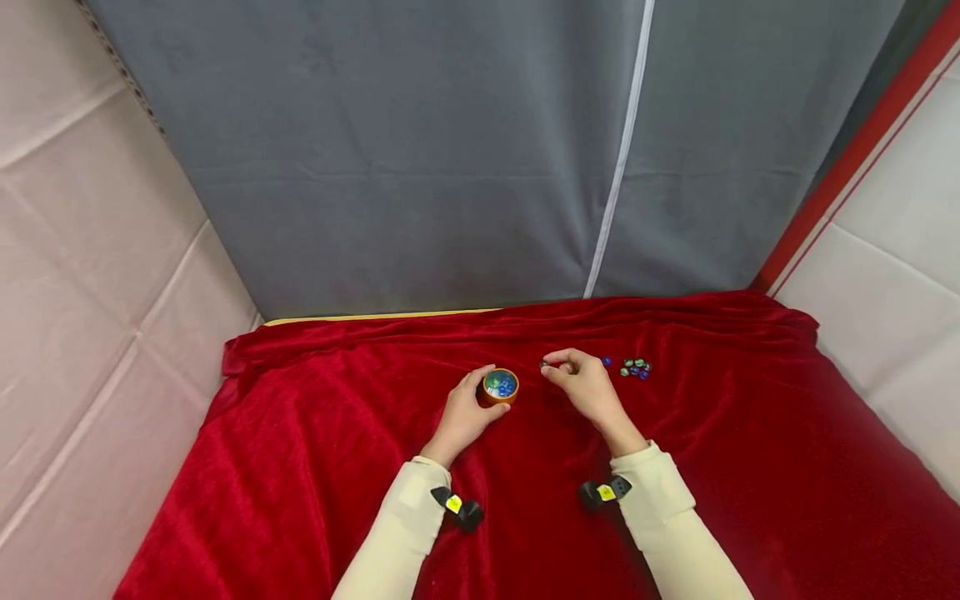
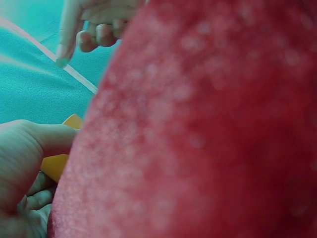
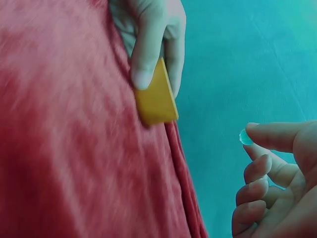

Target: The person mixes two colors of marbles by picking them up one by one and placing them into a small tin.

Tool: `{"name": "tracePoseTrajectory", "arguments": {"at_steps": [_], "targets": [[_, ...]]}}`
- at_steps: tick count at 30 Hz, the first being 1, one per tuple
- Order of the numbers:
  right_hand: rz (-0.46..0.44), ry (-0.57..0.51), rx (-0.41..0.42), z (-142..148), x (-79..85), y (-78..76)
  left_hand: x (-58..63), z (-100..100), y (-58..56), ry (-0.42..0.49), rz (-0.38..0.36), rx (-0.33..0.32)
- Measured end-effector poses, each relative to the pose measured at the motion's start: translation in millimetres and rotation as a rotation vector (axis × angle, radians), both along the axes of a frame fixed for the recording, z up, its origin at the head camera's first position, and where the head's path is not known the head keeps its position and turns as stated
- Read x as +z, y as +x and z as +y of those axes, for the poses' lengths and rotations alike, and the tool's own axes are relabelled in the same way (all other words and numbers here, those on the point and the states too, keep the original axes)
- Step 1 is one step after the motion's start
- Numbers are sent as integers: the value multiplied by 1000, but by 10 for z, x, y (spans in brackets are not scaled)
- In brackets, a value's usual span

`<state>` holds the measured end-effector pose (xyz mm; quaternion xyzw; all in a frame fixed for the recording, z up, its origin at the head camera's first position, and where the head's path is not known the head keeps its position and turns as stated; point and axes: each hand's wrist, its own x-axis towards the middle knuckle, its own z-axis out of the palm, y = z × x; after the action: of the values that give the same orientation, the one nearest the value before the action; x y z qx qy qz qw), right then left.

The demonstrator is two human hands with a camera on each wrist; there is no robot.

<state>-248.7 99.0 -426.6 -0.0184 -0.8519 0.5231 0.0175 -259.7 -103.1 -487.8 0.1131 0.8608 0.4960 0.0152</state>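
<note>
My left hand [image 1: 462,415] grips a small yellow cup [image 1: 501,401] standing on the red cloth, thumb on the near side and fingers round the far side. Blue and green glass marbles [image 1: 501,383] show inside it. To the right of the cup, my right hand [image 1: 588,390] pinches one small glass marble [image 3: 244,138] between thumb and index finger, off the cloth. Its other fingers are curled in the right wrist view. The left wrist view is mostly filled by cloth, with part of the cup [image 2: 54,166] behind the thumb.
Several green and blue marbles [image 1: 636,367] lie in a loose group right of my right hand, with a single blue marble [image 1: 606,361] closer to it. Wrinkled red cloth [image 1: 337,467] covers the table. A grey curtain [image 1: 412,167] hangs behind, with pale walls at both sides.
</note>
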Motion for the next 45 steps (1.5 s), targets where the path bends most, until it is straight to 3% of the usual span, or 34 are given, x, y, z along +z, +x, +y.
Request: {"name": "tracePoseTrajectory", "arguments": {"at_steps": [6, 17, 45], "targets": [[18, 13, 37, -166, 39, -48, 9, 10, 2, 2, 8, -14], [-20, 21, 62, -407, -71, -100, 5, 8, -4, -4, 24, -7], [-27, 40, 74, -598, -220, -94, -5, -10, 24, -5, 34, -27]]}}
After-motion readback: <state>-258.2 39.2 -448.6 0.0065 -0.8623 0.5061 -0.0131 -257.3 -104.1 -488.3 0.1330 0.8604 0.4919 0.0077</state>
